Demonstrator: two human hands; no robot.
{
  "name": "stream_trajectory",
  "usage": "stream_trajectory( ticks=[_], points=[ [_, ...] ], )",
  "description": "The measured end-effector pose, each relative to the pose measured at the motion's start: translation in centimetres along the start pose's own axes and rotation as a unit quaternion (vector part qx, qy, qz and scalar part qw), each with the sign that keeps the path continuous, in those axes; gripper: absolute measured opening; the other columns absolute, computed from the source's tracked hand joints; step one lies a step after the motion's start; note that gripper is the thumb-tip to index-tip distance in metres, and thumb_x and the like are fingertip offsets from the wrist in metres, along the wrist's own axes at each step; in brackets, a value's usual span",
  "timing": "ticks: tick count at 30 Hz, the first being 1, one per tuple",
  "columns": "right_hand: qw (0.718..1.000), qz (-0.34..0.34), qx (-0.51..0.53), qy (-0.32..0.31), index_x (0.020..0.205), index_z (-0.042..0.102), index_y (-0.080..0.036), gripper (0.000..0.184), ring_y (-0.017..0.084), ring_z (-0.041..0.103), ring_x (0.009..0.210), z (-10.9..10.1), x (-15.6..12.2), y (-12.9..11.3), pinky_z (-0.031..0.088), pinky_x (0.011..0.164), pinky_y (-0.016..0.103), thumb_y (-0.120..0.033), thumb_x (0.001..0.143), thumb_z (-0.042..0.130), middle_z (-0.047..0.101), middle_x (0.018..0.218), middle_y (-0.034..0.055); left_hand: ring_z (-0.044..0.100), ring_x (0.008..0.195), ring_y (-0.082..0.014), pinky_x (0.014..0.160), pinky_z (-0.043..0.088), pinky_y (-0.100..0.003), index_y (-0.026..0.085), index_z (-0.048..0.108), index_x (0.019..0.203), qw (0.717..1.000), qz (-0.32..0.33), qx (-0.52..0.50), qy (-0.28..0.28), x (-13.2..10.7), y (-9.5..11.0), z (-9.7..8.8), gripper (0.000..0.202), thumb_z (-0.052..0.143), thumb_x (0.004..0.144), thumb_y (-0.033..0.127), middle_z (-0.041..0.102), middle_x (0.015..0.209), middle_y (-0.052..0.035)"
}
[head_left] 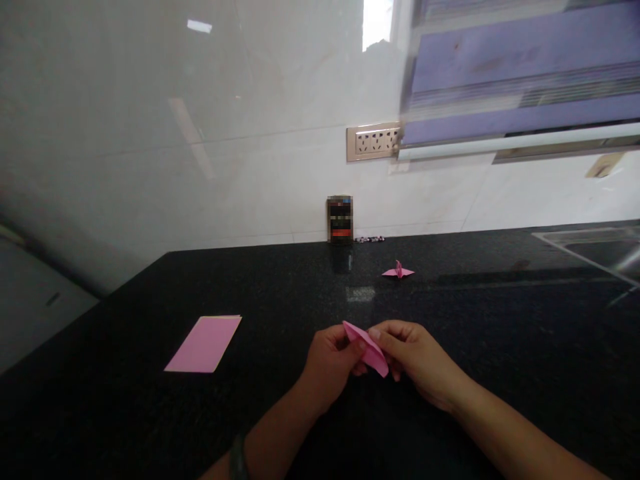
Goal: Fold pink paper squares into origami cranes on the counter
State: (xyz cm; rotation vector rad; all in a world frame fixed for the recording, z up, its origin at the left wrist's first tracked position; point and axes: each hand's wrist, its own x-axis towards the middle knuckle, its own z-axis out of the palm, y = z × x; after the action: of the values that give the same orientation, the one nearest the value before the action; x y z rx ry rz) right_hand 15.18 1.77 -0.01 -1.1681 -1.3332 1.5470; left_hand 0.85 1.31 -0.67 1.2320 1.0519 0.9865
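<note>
Between my two hands is a piece of folded pink paper (pixel 367 347), held tilted above the dark countertop. My left hand (pixel 330 367) pinches its left side, with the thumb on the near face. On the opposite side my right hand (pixel 415 353) grips the paper's upper right edge between thumb and fingers. Some fingertips of both hands are hidden behind the paper. Beyond the hands, a finished pink origami crane (pixel 399 271) stands on the counter with its wings spread.
A stack of pink paper sheets (pixel 204 343) lies on the black countertop (pixel 280 287) to the left. A phone (pixel 340 220) leans against the wall beside a beaded strap (pixel 370 239). A sink edge (pixel 575 237) is at the right, below a wall socket (pixel 375 141) and a purple blind (pixel 500 60).
</note>
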Motion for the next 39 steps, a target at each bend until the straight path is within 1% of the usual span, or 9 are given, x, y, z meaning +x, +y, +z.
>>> stream_trajectory(
  ticks=[6, 10, 16, 20, 26, 30, 33, 36, 39],
  points=[
    [0.998, -0.011, -0.055, 0.027, 0.064, 0.058, -0.015, 0.025, 0.007, 0.04, 0.038, 0.2, -0.2, -0.1, 0.03, 0.035, 0.018, -0.037, 0.074, 0.052, 0.05, 0.048, -0.0026, 0.047, 0.04, -0.0074, 0.04, 0.037, -0.019, 0.011, 0.056, 0.069, 1.0, -0.003, -0.002, 0.009, -0.1, 0.0, 0.0, 0.022, 0.053, 0.072, 0.033, 0.056, 0.053, -0.0006],
    [0.997, -0.02, -0.078, 0.021, 0.064, 0.057, -0.015, 0.022, 0.007, 0.039, 0.039, 0.2, -0.1, -0.2, 0.029, 0.036, 0.018, -0.033, 0.075, 0.05, 0.049, 0.048, -0.0029, 0.048, 0.04, -0.0073, 0.039, 0.037, -0.018, 0.013, 0.053, 0.071, 1.0, -0.01, -0.017, 0.008, -0.2, 0.0, 0.1, 0.019, 0.053, 0.072, 0.032, 0.056, 0.054, 0.0003],
    [0.987, -0.067, -0.142, 0.037, 0.058, 0.054, -0.016, 0.024, 0.009, 0.041, 0.046, -0.3, 0.0, 0.0, 0.031, 0.042, 0.02, -0.032, 0.076, 0.05, 0.049, 0.051, -0.0021, 0.054, 0.043, -0.0093, 0.043, 0.042, -0.019, 0.013, 0.052, 0.074, 0.997, -0.058, -0.048, -0.005, -0.1, 0.2, 0.4, 0.024, 0.048, 0.075, 0.036, 0.058, 0.055, -0.001],
    [0.983, -0.071, -0.167, 0.023, 0.06, 0.054, -0.016, 0.024, 0.009, 0.04, 0.045, -0.5, 0.0, 0.0, 0.03, 0.042, 0.02, -0.032, 0.077, 0.048, 0.048, 0.051, -0.0028, 0.055, 0.044, -0.0105, 0.042, 0.041, -0.019, 0.013, 0.052, 0.07, 0.997, -0.07, -0.029, -0.006, 0.0, 0.3, 0.5, 0.031, 0.045, 0.075, 0.042, 0.056, 0.051, -0.0006],
    [0.97, -0.088, -0.225, 0.013, 0.061, 0.055, -0.016, 0.021, 0.01, 0.042, 0.048, -0.6, -0.1, -0.2, 0.032, 0.044, 0.02, -0.029, 0.077, 0.047, 0.049, 0.053, -0.002, 0.035, 0.03, -0.0041, 0.032, 0.025, -0.014, 0.013, 0.055, 0.06, 0.996, -0.019, 0.081, 0.017, -0.2, 0.6, -0.1, 0.032, 0.05, 0.072, 0.043, 0.042, 0.036, 0.0052],
    [0.961, -0.112, -0.254, 0.013, 0.061, 0.058, -0.017, 0.02, 0.012, 0.046, 0.053, -0.9, 0.0, -0.2, 0.034, 0.048, 0.021, -0.028, 0.076, 0.049, 0.052, 0.056, -0.0008, 0.042, 0.033, -0.0066, 0.033, 0.03, -0.016, 0.013, 0.057, 0.068, 0.997, -0.025, 0.069, 0.004, -0.2, 0.5, -0.1, 0.029, 0.053, 0.07, 0.042, 0.047, 0.04, 0.0035],
    [0.967, -0.105, -0.231, 0.007, 0.063, 0.059, -0.017, 0.021, 0.012, 0.047, 0.054, -1.0, 0.1, -0.3, 0.035, 0.048, 0.022, -0.031, 0.076, 0.049, 0.054, 0.057, -0.0004, 0.048, 0.037, -0.0089, 0.037, 0.037, -0.017, 0.013, 0.058, 0.07, 0.999, -0.032, 0.042, -0.001, -0.2, 0.3, 0.0, 0.028, 0.053, 0.07, 0.04, 0.053, 0.044, 0.001],
    [0.982, -0.084, -0.168, 0.004, 0.07, 0.058, -0.017, 0.024, 0.01, 0.044, 0.048, -0.9, 0.1, -0.5, 0.033, 0.044, 0.021, -0.036, 0.077, 0.046, 0.051, 0.054, -0.0013, 0.05, 0.039, -0.0098, 0.039, 0.039, -0.019, 0.013, 0.057, 0.069, 0.999, -0.025, 0.023, 0.028, 0.0, 0.1, -0.1, 0.028, 0.051, 0.072, 0.04, 0.055, 0.046, -0.0002],
    [0.979, -0.107, -0.169, 0.023, 0.079, 0.058, -0.018, 0.021, 0.012, 0.047, 0.053, -0.6, -0.1, -0.8, 0.035, 0.048, 0.022, -0.037, 0.074, 0.051, 0.053, 0.062, -0.0001, 0.052, 0.041, -0.0105, 0.04, 0.04, -0.019, 0.013, 0.057, 0.072, 0.996, -0.011, 0.022, 0.082, 0.2, 0.0, -0.3, 0.028, 0.051, 0.072, 0.039, 0.055, 0.047, -0.0001]
  ],
)
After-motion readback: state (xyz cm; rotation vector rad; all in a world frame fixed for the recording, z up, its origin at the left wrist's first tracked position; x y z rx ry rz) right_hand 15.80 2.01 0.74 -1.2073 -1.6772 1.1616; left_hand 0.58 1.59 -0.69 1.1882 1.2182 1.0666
